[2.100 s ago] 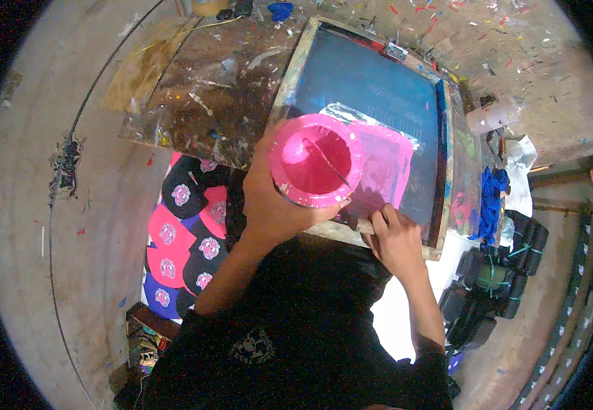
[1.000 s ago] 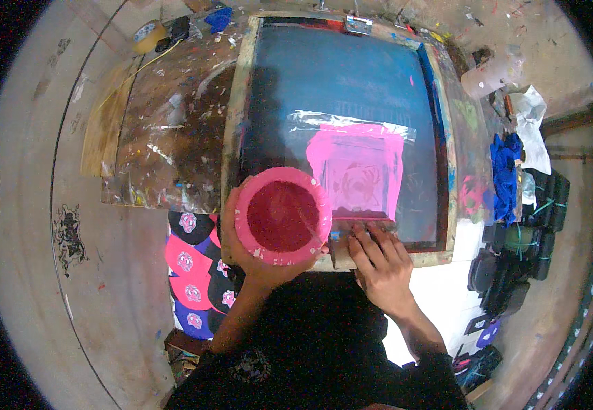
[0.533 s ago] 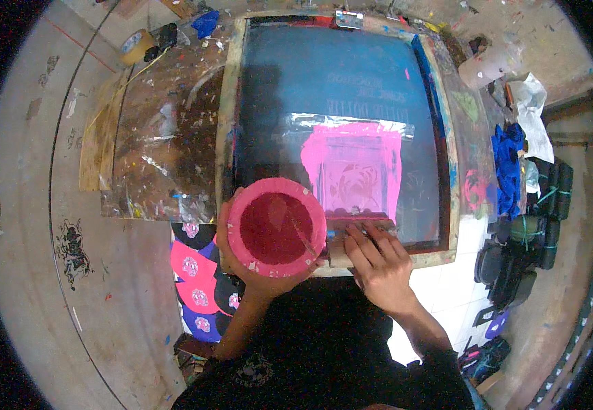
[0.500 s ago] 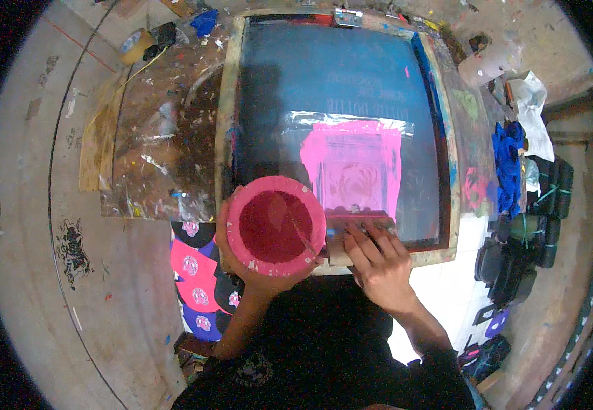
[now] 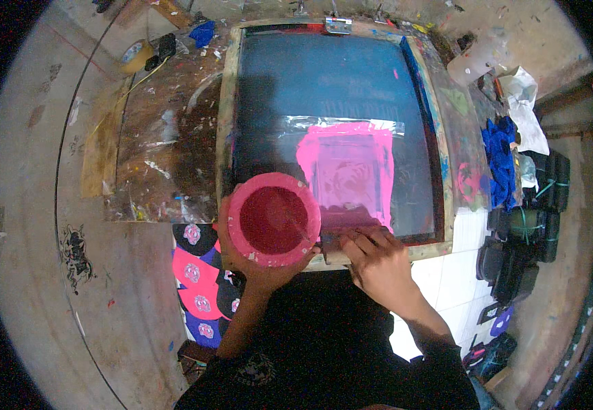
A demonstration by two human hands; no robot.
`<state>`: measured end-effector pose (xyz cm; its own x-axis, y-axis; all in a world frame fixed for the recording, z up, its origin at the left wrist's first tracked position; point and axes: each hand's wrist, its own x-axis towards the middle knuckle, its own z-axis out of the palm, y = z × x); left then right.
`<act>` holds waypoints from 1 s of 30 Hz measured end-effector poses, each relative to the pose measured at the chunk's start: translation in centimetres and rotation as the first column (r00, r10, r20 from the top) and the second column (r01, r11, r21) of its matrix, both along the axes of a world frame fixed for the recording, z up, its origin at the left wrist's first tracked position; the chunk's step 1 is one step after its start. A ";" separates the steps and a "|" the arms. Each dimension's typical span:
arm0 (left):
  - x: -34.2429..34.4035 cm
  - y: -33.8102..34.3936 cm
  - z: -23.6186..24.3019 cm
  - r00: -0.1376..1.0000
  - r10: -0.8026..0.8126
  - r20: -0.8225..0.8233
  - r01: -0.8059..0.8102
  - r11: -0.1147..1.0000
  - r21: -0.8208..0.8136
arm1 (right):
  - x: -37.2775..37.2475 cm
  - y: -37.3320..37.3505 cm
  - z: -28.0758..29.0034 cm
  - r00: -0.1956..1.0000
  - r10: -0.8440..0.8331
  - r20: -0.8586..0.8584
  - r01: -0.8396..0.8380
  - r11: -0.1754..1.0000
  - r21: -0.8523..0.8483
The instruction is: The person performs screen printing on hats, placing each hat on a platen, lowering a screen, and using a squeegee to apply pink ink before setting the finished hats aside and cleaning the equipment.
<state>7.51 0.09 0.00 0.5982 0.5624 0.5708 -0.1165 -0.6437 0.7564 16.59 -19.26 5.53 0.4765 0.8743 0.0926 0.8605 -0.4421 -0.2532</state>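
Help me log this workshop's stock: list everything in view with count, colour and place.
Screen: 1, blue-grey, centre
Smeared patch: 1, pink, on the screen
Shiny strip: 1, clear, patch's far edge
Metal clamp: 1, silver, screen's far edge
Tub: 1, pink, screen's near left corner
Flat tool: 1, brownish, patch's near edge
Worktable: 1, stained brown, left of screen
Tape roll: 1, tan, upper left
Crumpled pieces: 2, blue, upper left and right
Sheet: 1, white, right
Container: 1, pale, upper right
Printed pieces: at least 5, pink, black, purple, lower left
Bundles: several, black, right
Tiles: several, white, lower right
Shirt: 1, black, bottom centre
Left hand: 1, bare, holding the tub
Right hand: 1, bare, on the flat tool
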 end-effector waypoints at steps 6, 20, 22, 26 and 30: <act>0.0 0.0 -0.9 0.998 -0.015 0.065 0.024 0.989 -0.143 | -0.4 0.0 0.3 1.000 0.012 0.001 -0.012 1.000 0.016; 0.4 -0.6 -1.4 0.980 0.011 0.200 0.043 0.964 -0.262 | -1.4 1.1 -2.0 0.979 -0.169 0.115 0.153 0.979 0.134; 0.3 -0.2 -0.3 0.988 0.018 0.151 0.007 0.987 -0.159 | -1.2 1.2 -2.1 0.975 -0.179 0.128 0.161 0.977 0.142; 0.2 -0.4 -1.4 0.983 0.025 0.180 0.009 0.983 -0.184 | -0.9 1.5 -1.7 0.979 -0.176 0.105 0.163 0.979 0.119; 0.3 -0.6 -0.6 0.991 0.018 0.136 0.006 0.984 -0.177 | -0.5 1.4 -1.1 0.984 -0.160 0.075 0.152 0.983 0.098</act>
<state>7.76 -0.51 -0.57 0.5179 0.6649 0.5382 -0.2227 -0.5027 0.8353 16.12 -17.85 4.38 0.5937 0.7759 0.2132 0.8023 -0.5506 -0.2306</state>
